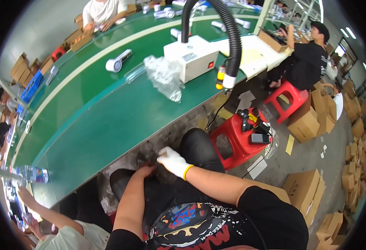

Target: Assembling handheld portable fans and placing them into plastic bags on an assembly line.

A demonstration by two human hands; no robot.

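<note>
My bare left hand (146, 169) is low over my lap, below the table's front edge. Shadow and blur hide its fingers, so I cannot see whether they grip anything. Beside it on the right, my right hand (174, 163) wears a white glove with a yellow cuff. Its fingers are curled together over my dark trousers. What they hold, if anything, is too dark to make out. The green work table (104, 133) stretches in front of both hands, with its near edge just beyond them.
A white box with a black hose (195, 56) stands on the table beside a crumpled clear plastic bag (165, 77). White handheld devices (118, 61) lie on the green belt. Right of me is a red stool (228, 143) with tools on it. Co-workers sit nearby; a plastic bottle (35, 174) lies left.
</note>
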